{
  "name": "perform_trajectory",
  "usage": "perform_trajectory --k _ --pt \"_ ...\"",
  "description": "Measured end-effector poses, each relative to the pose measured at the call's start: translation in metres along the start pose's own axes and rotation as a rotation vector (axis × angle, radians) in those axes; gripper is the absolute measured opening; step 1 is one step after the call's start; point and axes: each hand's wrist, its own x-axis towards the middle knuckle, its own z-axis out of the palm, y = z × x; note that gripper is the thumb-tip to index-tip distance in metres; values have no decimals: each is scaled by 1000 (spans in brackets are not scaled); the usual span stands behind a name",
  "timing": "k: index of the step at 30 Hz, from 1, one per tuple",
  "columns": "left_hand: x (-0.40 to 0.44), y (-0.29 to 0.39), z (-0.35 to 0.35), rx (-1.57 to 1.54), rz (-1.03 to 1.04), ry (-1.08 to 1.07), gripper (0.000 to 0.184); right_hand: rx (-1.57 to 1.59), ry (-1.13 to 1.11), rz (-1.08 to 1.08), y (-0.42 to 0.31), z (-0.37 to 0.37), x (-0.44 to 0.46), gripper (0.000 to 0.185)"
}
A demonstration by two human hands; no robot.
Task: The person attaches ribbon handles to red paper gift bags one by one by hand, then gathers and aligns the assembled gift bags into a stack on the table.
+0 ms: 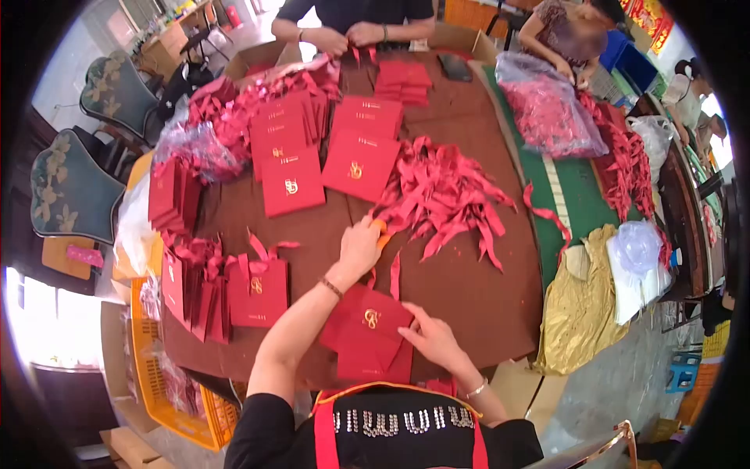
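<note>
My left hand (361, 246) is closed around a small orange-handled tool (381, 231) beside a heap of red ribbons (449, 199); its working end is hidden. My right hand (431, 338) grips the right edge of a flat red gift bag (370, 316) with a gold emblem, close to my body. Under that bag lie other red bags (375, 366), partly covered. A ribbon strip (395, 275) runs from the heap down towards the bag's top edge.
Stacks of red bags (292, 185) stand on the brown tablecloth (476, 313), with ribboned bags (258, 293) at left. A yellow crate (148, 367) is beside the table. One person (351, 19) works opposite, another (566, 39) at right near a plastic bag of red pieces (547, 105).
</note>
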Motion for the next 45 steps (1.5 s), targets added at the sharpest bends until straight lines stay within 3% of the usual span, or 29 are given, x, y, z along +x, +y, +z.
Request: perform_trajectory --k 5,9,11,15,19,21,23,24,25,27,29,31,32,33,35,36,39,43,45 --pt "-3 -6 -3 -9 34 26 13 28 -9 0 -1 -1 -2 50" --pt "-7 -7 -16 -212 -206 52 15 62 -59 35 -5 -7 -1 50" --pt "-7 10 -58 -1117 -523 -144 23 46 -41 40 -3 -7 0 49" --pt "-19 7 -109 -1472 -389 -168 22 41 11 52 -7 -15 4 46" --pt "-43 11 -179 -1648 -203 49 27 73 79 10 -8 -16 11 44" --pt "-55 17 -207 -1786 25 93 27 127 95 -43 -12 -14 16 43" --pt "-72 12 -219 -1713 139 128 33 135 94 -57 -17 -12 23 43" --pt "-74 22 -222 -1442 210 230 44 138 97 -81 -22 -11 26 42" --pt "-79 26 -224 -1446 201 230 44 142 96 -106 -26 -9 29 41" --pt "-90 29 -227 -1255 -24 161 39 123 94 -128 -35 -2 35 41" --pt "-90 21 -218 -1148 3 195 29 98 94 -152 -39 8 40 40" --pt "-98 7 -213 -1137 -130 147 17 -248 287 -475 -36 21 51 40" --pt "-99 10 -220 -1048 -249 134 9 -284 264 -477 -35 26 54 42" --pt "-95 9 -222 -1054 -243 144 9 -296 265 -483 -38 28 56 42" --pt "-95 8 -225 -807 -41 381 18 -442 258 -509 -43 34 57 46" --pt "-101 -1 -224 -983 -135 375 16 -473 227 -487 -43 37 58 54" --pt "-108 -13 -229 -1619 74 378 18 -585 154 -449 -44 38 59 60" --pt "-120 -4 -236 -1801 92 310 19 -606 145 -421 -46 41 59 64" --pt "-116 10 -226 -1221 -510 98 19 -585 191 -374 -48 42 59 66"
